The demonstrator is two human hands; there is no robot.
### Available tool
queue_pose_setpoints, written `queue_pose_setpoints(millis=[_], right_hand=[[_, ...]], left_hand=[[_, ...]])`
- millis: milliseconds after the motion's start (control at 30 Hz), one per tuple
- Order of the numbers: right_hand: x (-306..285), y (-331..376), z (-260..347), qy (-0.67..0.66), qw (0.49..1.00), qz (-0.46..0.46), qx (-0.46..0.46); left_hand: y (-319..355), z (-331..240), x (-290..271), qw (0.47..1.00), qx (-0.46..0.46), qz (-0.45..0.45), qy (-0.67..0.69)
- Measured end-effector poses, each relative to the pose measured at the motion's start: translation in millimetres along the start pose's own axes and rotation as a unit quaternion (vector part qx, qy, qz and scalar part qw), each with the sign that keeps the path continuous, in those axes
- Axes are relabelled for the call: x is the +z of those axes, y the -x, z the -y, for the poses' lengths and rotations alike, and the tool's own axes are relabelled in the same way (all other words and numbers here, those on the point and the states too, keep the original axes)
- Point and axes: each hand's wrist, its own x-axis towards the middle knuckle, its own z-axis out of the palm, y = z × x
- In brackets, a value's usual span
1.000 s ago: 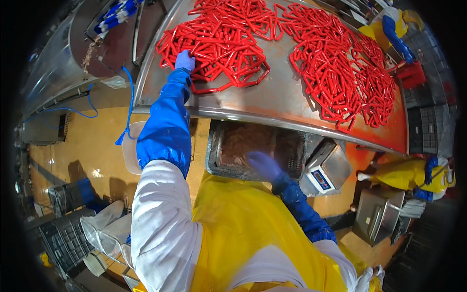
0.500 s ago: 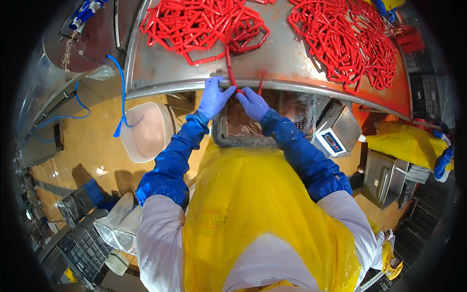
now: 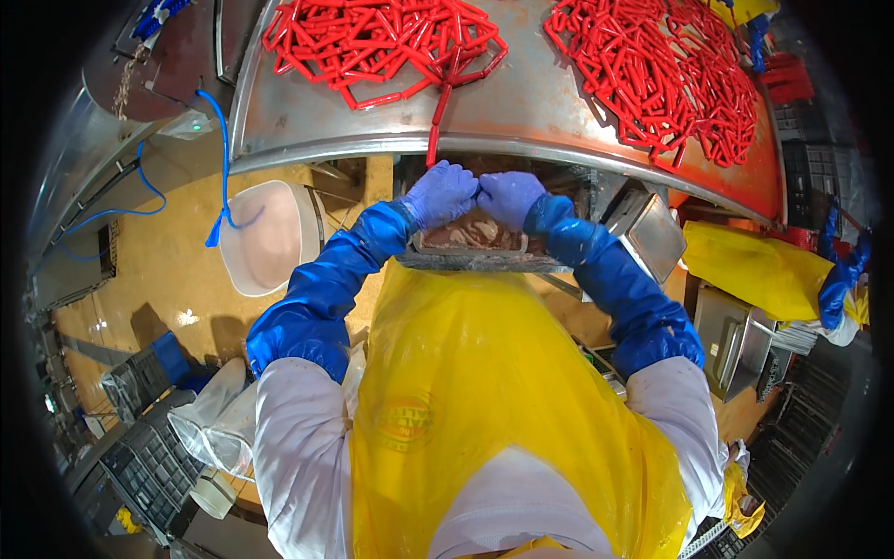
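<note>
We see our left hand (image 3: 440, 193) and right hand (image 3: 507, 196) in purple gloves meeting knuckle to knuckle at about 12 o'clock from our yellow apron (image 3: 484, 373), just below the edge of the steel table (image 3: 559, 102). Both hands are curled, fingers bent inward; whether they pinch anything between them we cannot tell. Right under them sits a tray of brownish meat (image 3: 470, 235), touching or nearly touching the fingers. A single strand of red sausage links (image 3: 434, 130) hangs from the left heap of red links (image 3: 377, 42) over the table edge, ending just above the left hand. A second heap (image 3: 666, 74) lies at 1 o'clock. A white tub (image 3: 270, 238) stands at 9 o'clock of the hands, a metal scale (image 3: 652, 233) at 3 o'clock.
</note>
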Motion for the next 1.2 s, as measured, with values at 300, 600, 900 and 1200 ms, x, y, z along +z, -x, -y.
queue_pose_setpoints(millis=[300, 600, 900, 1200], right_hand=[[-74.4, -46.9, 14.7, 0.224, 0.957, 0.139, -0.118], [-138.6, -117.9, -66.4, 0.323, 0.938, 0.124, -0.035], [-38.6, -80.4, -66.6, -0.046, 0.994, -0.063, 0.074], [113.7, -13.0, 7.3, -0.712, 0.684, 0.034, 0.156]], left_hand=[[-9.4, 22.7, -35.2, 0.999, 0.051, 0.001, -0.013], [49.5, -15.3, -39.0, 0.972, 0.21, 0.035, -0.101], [29.7, -18.2, -17.5, 0.974, 0.158, 0.151, -0.063], [35.3, -55.7, -0.6, 0.971, 0.181, 0.06, 0.146]])
